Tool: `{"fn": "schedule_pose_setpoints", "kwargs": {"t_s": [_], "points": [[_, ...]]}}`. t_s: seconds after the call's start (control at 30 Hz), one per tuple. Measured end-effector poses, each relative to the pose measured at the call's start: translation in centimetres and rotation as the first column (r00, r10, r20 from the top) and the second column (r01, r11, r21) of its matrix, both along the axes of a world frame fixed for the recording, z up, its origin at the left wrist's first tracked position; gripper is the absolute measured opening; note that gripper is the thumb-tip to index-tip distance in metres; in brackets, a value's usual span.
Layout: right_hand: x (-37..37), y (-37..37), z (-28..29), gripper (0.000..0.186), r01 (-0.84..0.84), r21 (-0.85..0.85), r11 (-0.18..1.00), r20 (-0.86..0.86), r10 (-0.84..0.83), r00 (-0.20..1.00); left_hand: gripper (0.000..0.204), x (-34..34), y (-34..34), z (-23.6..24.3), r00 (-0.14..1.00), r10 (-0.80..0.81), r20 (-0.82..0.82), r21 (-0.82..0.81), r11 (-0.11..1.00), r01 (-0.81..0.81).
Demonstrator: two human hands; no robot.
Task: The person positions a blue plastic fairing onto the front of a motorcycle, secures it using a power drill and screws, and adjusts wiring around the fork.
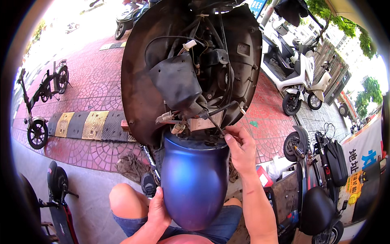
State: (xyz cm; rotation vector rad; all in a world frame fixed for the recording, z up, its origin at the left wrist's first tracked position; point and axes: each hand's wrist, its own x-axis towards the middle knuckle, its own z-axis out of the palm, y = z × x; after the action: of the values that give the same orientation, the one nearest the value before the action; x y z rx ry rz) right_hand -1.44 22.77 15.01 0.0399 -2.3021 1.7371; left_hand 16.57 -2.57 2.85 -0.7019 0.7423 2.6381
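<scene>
A glossy blue-purple scooter fender (pixel 195 179) points toward me between my knees, below the exposed front of a scooter. My left hand (pixel 159 209) grips its lower left edge, thumb on the near face and fingers mostly hidden. At its upper right corner my right hand (pixel 240 148) is closed in a pinch, at the lower end of a thin dark cable or rod (pixel 216 125); which of the two, I cannot tell. Just above the fender hang loose wire connectors (pixel 178 128) and a pale block (pixel 205 123). A black rubbery cover (pixel 176 81) sits higher up, with a white connector (pixel 189 44) above it.
The scooter's large dark front panel (pixel 136 89) spreads around the wiring. A striped rubber ramp (pixel 93 125) and a dark rag (pixel 132 166) lie to the left. White scooters (pixel 300 75) stand at the right, above a workbench (pixel 286 195) with a blue power tool (pixel 289 219).
</scene>
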Motion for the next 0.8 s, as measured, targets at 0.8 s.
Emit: {"fn": "schedule_pose_setpoints", "kwargs": {"t_s": [0.8], "points": [[-0.1,0.8,0.4,0.063,-0.294,0.587,0.754,-0.011,0.370,0.929,0.069,0.0,-0.1,-0.2,0.998,0.054,0.030,0.042,0.998,-0.056]]}}
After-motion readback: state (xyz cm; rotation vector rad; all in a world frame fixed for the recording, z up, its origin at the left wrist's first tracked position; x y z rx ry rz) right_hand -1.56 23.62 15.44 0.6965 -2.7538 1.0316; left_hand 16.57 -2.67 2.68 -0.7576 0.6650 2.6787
